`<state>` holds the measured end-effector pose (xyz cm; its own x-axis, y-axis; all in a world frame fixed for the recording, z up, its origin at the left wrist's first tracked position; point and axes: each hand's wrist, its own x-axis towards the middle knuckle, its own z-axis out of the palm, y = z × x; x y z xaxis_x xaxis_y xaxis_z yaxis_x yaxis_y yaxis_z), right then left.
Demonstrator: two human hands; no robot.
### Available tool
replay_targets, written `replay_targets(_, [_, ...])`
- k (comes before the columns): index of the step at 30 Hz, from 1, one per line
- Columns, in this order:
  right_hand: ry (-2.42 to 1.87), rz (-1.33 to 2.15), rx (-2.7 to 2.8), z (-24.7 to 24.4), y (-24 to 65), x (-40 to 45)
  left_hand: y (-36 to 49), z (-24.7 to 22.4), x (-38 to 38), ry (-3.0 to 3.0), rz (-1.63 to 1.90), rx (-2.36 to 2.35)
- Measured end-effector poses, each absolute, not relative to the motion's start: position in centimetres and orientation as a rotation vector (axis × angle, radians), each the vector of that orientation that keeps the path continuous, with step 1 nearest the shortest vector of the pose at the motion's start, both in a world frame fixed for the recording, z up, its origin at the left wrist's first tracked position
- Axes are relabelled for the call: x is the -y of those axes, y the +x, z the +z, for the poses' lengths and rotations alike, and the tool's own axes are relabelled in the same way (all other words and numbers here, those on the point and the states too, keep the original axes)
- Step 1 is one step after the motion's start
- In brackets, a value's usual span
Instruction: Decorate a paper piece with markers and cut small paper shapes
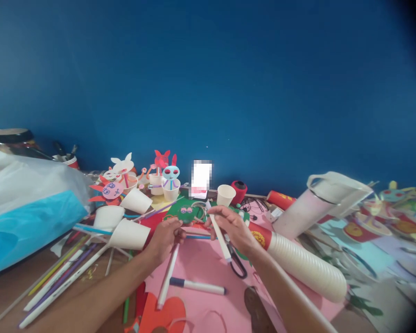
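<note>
My left hand point(167, 238) is closed in a pinch at the lower edge of a green paper cutout point(184, 213) with pink eyes on it. Between the fingers of my right hand point(232, 226) is a white marker point(221, 238), slanting down toward me. My right fingertips are close to the cutout's right side. Below the hands, a white marker with a dark blue cap point(197, 286) and another white marker point(168, 277) lie on pink paper point(194, 263). Scissors point(238, 263) with dark handles lie partly hidden under my right hand.
White paper cups point(130, 234) and cup figures with paper animal faces point(171, 173) stand at left. A long stack of cups point(308, 263) lies right, near a pale bottle point(305, 210). A phone point(201, 178) leans at the blue wall point(208, 83). A plastic bag point(34, 208) lies far left.
</note>
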<state>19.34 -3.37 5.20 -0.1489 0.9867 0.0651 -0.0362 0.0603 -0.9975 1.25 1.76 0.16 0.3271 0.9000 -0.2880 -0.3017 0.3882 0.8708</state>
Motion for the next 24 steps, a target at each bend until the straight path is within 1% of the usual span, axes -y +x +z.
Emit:
replay_targets(3, [-0.904, 1.324, 1.224, 5.3, 19.5, 3.3, 1.2, 0.0, -1.7, 0.815, 0.904, -0.905])
replay_targets(6, [-0.825, 1.279, 1.177, 5.1, 19.2, 3.3, 1.3, -0.1, -1.6, 0.824, 0.896, -0.899])
replay_targets(14, [-1.003, 0.976, 1.13, 2.2, 17.7, 3.1, 1.6, 0.3, -1.0, 0.786, 0.877, -0.854])
replay_targets(19, [-1.087, 0.922, 1.042, 0.8, 17.0, 2.7, 1.8, 0.3, -0.8, 0.771, 0.854, -0.857])
replay_targets(24, [-1.169, 0.914, 1.187, 0.8, 16.5, 2.8, 1.9, 0.0, -0.7, 0.78, 0.854, -0.857])
